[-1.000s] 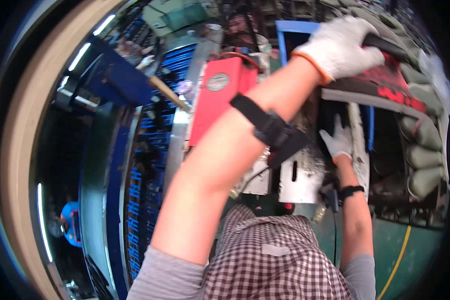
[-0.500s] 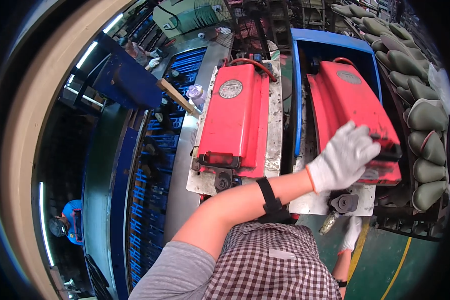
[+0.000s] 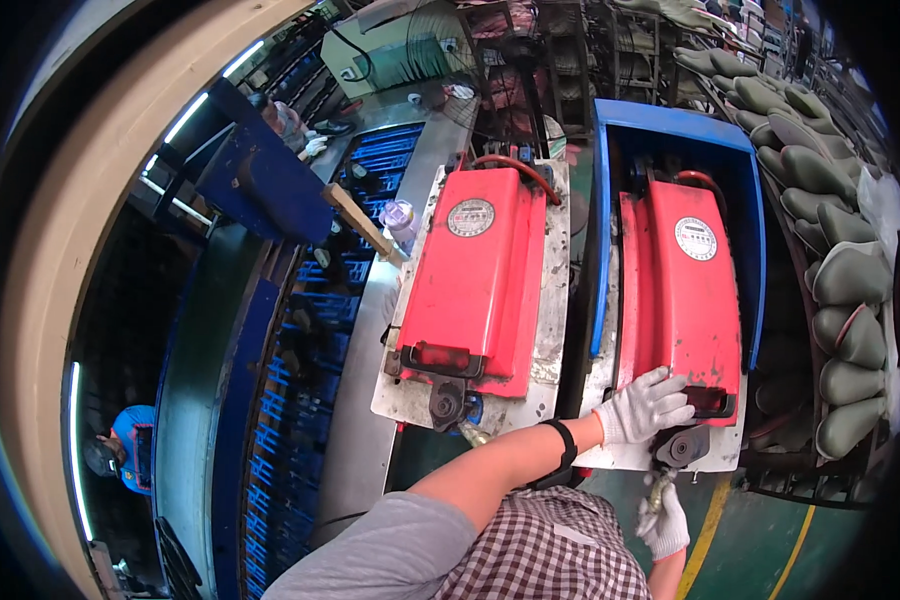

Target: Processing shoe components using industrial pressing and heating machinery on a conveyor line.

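Note:
My left hand point(image 3: 648, 405), in a white glove, lies with its fingers stretched out on the lower front of the right-hand red cover point(image 3: 682, 290), beside its black handle point(image 3: 712, 402). This cover sits on a worn metal plate point(image 3: 610, 458) inside a blue frame. Below the plate's front edge, my gloved right hand point(image 3: 663, 525) is closed around a pale, wrapped-looking lever handle point(image 3: 658, 488). Just above the lever is a dark round latch point(image 3: 682, 448). To the left, a second red cover point(image 3: 470, 270) lies lowered on its own plate, with a similar latch point(image 3: 447, 403) at its front.
The blue frame point(image 3: 675, 115) stands around the right-hand cover. Grey-green shoe-shaped pieces point(image 3: 850, 270) fill a rack at right. A metal bench with blue slats point(image 3: 385, 150), a wooden bar point(image 3: 360, 220) and a clear bottle point(image 3: 398, 218) are at left. Two people work farther off.
The right-hand red cover has come down from a tilted position onto its plate. My left hand has let go of its black handle and shifted lower. My right hand has taken hold of the lever handle.

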`<state>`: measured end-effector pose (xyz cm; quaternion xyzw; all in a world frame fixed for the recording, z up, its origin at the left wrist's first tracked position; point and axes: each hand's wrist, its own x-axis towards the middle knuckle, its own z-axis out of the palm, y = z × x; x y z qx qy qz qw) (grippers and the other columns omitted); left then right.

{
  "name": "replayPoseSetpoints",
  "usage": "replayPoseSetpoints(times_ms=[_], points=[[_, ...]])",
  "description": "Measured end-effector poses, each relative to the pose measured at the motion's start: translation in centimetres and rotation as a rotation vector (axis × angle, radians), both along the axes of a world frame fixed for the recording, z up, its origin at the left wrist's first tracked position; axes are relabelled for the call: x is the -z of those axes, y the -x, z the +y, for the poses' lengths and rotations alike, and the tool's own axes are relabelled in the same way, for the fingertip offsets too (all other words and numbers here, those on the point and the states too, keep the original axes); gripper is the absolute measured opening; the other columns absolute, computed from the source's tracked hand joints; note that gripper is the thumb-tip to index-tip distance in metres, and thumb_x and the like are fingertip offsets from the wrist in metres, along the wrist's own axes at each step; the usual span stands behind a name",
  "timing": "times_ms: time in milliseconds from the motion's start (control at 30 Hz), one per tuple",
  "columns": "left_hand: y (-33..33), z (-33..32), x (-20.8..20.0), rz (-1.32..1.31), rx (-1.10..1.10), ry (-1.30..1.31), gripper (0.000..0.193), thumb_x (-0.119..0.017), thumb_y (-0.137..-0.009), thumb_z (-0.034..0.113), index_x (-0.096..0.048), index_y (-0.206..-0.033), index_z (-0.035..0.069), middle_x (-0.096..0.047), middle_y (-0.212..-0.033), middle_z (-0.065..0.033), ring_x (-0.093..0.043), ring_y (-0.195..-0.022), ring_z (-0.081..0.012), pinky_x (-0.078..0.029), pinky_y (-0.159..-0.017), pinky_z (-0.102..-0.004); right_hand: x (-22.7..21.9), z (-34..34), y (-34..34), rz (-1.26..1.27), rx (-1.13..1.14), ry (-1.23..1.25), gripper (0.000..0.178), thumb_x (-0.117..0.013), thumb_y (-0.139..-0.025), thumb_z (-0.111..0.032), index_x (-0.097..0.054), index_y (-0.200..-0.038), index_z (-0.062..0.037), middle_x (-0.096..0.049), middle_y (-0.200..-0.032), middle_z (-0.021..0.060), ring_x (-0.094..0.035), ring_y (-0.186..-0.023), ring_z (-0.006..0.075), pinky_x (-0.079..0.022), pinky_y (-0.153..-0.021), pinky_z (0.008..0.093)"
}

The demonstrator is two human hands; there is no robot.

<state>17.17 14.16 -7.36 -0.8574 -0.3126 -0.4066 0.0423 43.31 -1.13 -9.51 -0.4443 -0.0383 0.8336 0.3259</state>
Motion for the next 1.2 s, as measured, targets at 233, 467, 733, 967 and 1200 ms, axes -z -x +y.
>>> replayPoseSetpoints(times_ms=[233,467,733,967,1200], points=[[1.1,0.1,-0.7,-0.078,0.014,-0.005,0.044,-0.060,-0.083,0.019,-0.062,-0.126,0.015,-0.065,-0.115,-0.0069,-0.062,-0.121,-0.0319,-0.050,-0.104,-0.0553,2.8,4.6,-8.4,-0.493,0.617,-0.321,0.042,-0.060,-0.108,-0.043,-0.064,-0.141,-0.0166,-0.065,-0.090,-0.0069,-0.057,-0.071,0.0057,-0.043,-0.060,0.0227],[7.9,-4.2,-8.2,-0.115,-0.051,0.276,0.042,-0.071,-0.069,0.010,-0.066,-0.111,0.008,-0.065,-0.113,-0.0102,-0.062,-0.111,-0.0318,-0.052,-0.093,-0.0451,3.2,10.8,-4.2,-1.383,0.131,-0.909,0.037,-0.060,-0.106,-0.018,-0.063,-0.138,-0.0001,-0.069,-0.115,0.0075,-0.063,-0.098,0.0189,-0.050,-0.087,0.0324],[25.8,-14.0,-11.8,-0.068,-0.713,0.588,0.023,-0.073,-0.083,0.014,-0.071,-0.104,0.006,-0.070,-0.096,-0.0131,-0.068,-0.096,-0.0352,-0.052,-0.088,-0.0478,-2.0,10.4,2.1,-1.925,-0.350,-0.772,0.044,-0.054,-0.106,-0.037,-0.070,-0.128,-0.0020,-0.071,-0.124,0.0263,-0.067,-0.115,0.0435,-0.051,-0.099,0.0493],[28.7,-11.4,-8.7,0.366,-0.748,0.902,0.034,-0.073,-0.086,0.043,-0.075,-0.084,0.009,-0.072,-0.075,-0.0149,-0.073,-0.076,-0.0345,-0.056,-0.073,-0.0481,1.5,12.9,-0.3,-1.908,-0.346,-0.852,0.042,-0.052,-0.106,-0.037,-0.070,-0.125,-0.0033,-0.069,-0.121,0.0272,-0.065,-0.114,0.0444,-0.049,-0.097,0.0491],[28.9,-10.2,-8.2,0.432,-0.707,1.013,0.043,-0.072,-0.085,0.050,-0.079,-0.084,0.008,-0.073,-0.076,-0.0193,-0.074,-0.074,-0.0374,-0.059,-0.069,-0.0477,0.5,12.5,1.2,-2.017,-0.384,-0.657,0.043,-0.052,-0.106,-0.037,-0.070,-0.130,-0.0054,-0.070,-0.123,0.0244,-0.065,-0.115,0.0443,-0.050,-0.098,0.0489]])
